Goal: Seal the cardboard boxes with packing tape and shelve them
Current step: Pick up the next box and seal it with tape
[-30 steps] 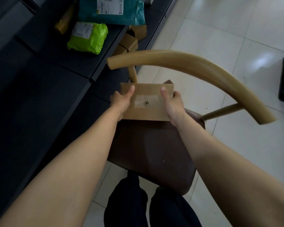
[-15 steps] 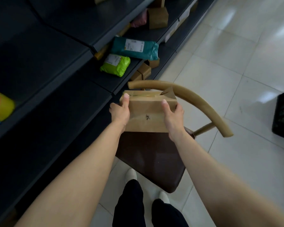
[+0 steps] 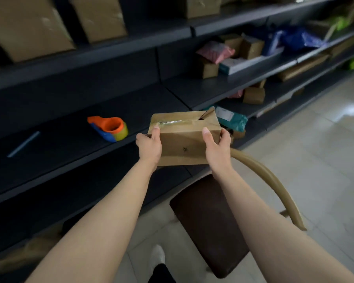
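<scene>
A small cardboard box hangs in the air in front of the dark shelf. My left hand grips its left end and my right hand grips its right end. Clear tape runs along the top seam, and one flap corner at the right end sticks up. An orange and blue tape dispenser with a yellow roll lies on the shelf, left of the box.
A brown-seated chair with a curved wooden backrest stands below my arms. Shelves above and to the right hold several boxes and coloured mail bags. A teal bag lies behind the box. Tiled floor spreads to the right.
Both hands have lifted the box off the chair seat and raised it toward the shelf. My view has swung up to the shelves.
</scene>
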`<state>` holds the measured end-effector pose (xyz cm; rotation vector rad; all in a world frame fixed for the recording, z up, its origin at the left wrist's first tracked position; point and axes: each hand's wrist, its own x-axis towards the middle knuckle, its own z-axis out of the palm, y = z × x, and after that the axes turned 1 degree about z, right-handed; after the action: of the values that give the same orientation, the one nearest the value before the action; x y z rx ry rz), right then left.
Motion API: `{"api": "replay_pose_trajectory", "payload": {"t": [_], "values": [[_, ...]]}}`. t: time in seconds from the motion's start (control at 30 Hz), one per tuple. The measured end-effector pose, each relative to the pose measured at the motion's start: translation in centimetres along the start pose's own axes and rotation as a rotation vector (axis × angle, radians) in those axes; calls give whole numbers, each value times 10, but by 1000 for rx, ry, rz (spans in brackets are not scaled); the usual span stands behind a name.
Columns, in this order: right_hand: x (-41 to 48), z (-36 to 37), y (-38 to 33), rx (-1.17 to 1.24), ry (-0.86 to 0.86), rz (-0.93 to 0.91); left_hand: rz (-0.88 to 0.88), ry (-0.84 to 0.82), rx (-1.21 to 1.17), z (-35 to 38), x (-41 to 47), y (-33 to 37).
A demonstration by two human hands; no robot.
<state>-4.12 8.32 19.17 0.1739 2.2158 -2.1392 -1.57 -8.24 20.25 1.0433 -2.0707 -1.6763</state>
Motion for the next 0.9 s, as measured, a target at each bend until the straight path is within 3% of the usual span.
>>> {"api": "replay_pose_trajectory", "payload": {"t": [0.27, 0.53, 0.9], "values": [[-41, 112, -33, 10, -286, -61, -47, 250, -87, -136, 13, -9], [-86, 242, -29, -42, -569, 13, -152, 435, -158, -270, 42, -47], [-97, 374, -5, -181, -618, 152, -257, 395, -125, -367, 124, -92]]}}
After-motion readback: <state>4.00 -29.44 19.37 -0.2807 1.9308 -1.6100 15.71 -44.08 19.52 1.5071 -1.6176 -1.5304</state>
